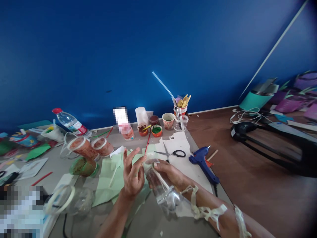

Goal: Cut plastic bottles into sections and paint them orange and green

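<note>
My right hand [168, 172] is wrapped round a clear plastic bottle [167, 198], which is tilted with its open, cut-looking rim toward the far side. Beside that rim, my left hand [133, 175] is raised with its fingers apart. One of its fingertips is close to the rim; whether it touches I cannot tell. Strips of pale tape [210, 211] hang from my right forearm. Just beyond the bottle lie scissors [169, 153] with black handles, on white paper [182, 143]. Light green paper [105, 181] lies under and left of my left hand.
A blue glue gun [204, 163] lies to the right. Paint cups [157, 131] and a cup of plastic cutlery [182, 105] stand by the blue wall. Brown-coated containers [83, 147], a water bottle [73, 124] and a clear container [83, 200] are at left. A black-framed object [269, 142] is at far right.
</note>
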